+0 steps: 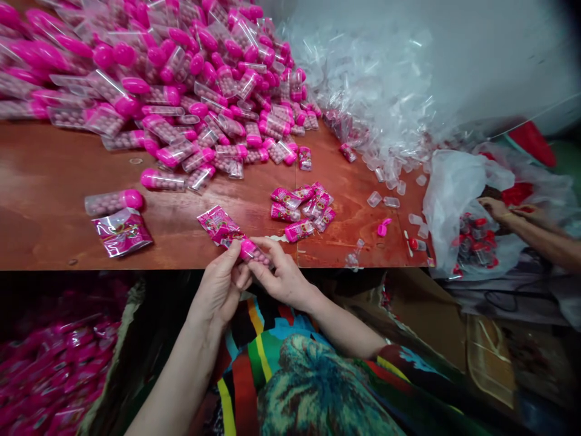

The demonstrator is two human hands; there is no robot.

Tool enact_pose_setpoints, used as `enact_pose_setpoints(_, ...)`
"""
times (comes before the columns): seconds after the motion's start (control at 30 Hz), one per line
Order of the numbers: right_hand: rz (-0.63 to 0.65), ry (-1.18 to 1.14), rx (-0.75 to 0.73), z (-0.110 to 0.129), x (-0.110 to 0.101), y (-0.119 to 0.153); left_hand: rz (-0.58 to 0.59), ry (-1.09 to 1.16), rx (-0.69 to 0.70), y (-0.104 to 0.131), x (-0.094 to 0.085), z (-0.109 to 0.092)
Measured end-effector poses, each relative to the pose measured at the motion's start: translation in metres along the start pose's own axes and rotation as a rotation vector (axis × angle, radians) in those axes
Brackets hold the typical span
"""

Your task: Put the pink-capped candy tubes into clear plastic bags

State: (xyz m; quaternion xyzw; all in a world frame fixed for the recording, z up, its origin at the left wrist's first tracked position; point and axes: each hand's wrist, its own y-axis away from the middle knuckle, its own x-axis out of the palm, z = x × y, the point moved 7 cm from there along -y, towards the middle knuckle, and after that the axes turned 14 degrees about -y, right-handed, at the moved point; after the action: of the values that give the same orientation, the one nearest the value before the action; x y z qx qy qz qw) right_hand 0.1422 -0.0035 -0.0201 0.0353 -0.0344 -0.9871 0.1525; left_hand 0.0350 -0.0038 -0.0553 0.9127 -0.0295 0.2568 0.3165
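Near the table's front edge, my left hand [226, 275] and my right hand [280, 275] meet around a clear tube of pink balls with a pink cap [255, 251]. The left fingers pinch its capped end together with a printed pink wrapper [218, 223], which sticks out to the upper left. My right fingers close on the tube's other side. Further left, another filled tube [111, 203] lies just behind a flat pink packet [122, 232]. Several small pink wrapped pieces [285, 212] lie behind my right hand.
Filled pink-capped tubes [181, 91] are heaped at the back left, clear plastic containers [372, 91] at the back right. At right, another person's hands [499, 209] are by a plastic bag [447, 194] of red-capped pieces. A container of pink packets [68, 363] stands below left.
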Motion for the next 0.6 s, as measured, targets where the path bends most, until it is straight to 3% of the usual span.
enact_pose_setpoints(0.13,0.031,-0.067,0.032,0.001,0.001,0.000,0.027,-0.025,0.017,0.003,0.001,-0.004)
enact_pose_setpoints(0.33,0.210,-0.541,0.228,0.000,0.012,0.001,0.119,-0.151,0.025,0.009,0.004,-0.008)
enact_pose_setpoints(0.43,0.170,-0.590,0.247,-0.002,0.009,0.001,0.154,-0.196,0.022,0.009,0.006,-0.009)
enact_pose_setpoints(0.5,0.111,-0.531,0.201,-0.002,0.005,0.001,0.116,-0.177,0.025,0.008,0.004,-0.011)
enact_pose_setpoints(0.6,0.073,-0.387,0.148,-0.003,0.003,0.002,-0.031,-0.156,0.048,0.007,-0.005,-0.014)
